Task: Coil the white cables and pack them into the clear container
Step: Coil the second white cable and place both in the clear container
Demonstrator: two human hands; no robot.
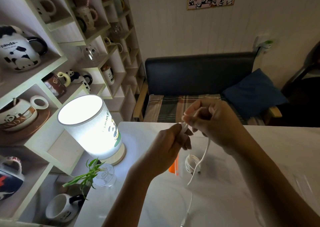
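White cables are the job, and the white table (225, 200) carries them: it fills the lower right of the view, its left edge running beside the lit lamp (90, 124) at the far left corner. That lamp is the main light, so both hands work close to its glow. The clear container (180, 164) stands toward the middle of the table, below the hands, hard to make out except for an orange part on its left side; a coiled cable (191, 162) appears to lie inside it already, though the wall is too faint to be sure.

Above it, the right hand (213, 123) curls its fingers round the loose cable (205, 154), pinching the upper end, while the left hand (169, 143) pinches the same cable just beside it. Holding it over the container probably lets the slack hang free for looping. The tail drops from the hands, crosses the container and trails toward the near edge of the table, where its plug (184, 222) lies. By this look, coiling has barely begun.
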